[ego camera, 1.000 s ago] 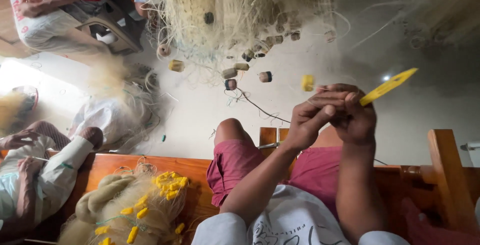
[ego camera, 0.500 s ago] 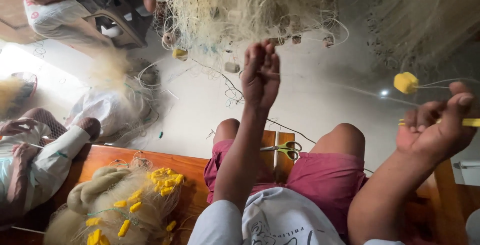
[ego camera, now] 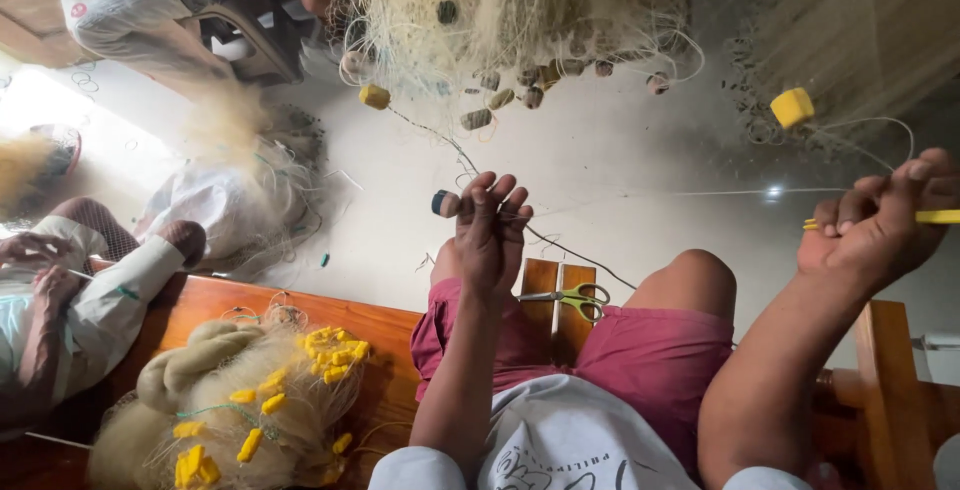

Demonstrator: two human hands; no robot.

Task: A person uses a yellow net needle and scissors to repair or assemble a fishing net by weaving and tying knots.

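My left hand [ego camera: 490,225] is raised in front of me, fingers pinched on a thin net line by a small dark-and-tan float [ego camera: 445,203]. Far out to the right, my right hand [ego camera: 880,225] grips a flat yellow netting needle [ego camera: 935,217] and holds the line taut. A yellow float [ego camera: 792,107] hangs on the line above that hand. The pale fishing net [ego camera: 500,10] with several brown floats hangs ahead. Green-handled scissors [ego camera: 570,297] lie on the wooden bench [ego camera: 560,280] between my knees.
A heap of net with yellow floats [ego camera: 250,400] lies on the orange wooden platform [ego camera: 200,300] at lower left. A person in a pale sleeve [ego camera: 90,300] works at the left; another sits at top left [ego camera: 130,0]. A wooden post [ego camera: 890,390] stands by my right arm.
My hands, together a second ago, have drawn wide apart. The right hand carried the needle out to the right; the left hand has lowered a little along the line.
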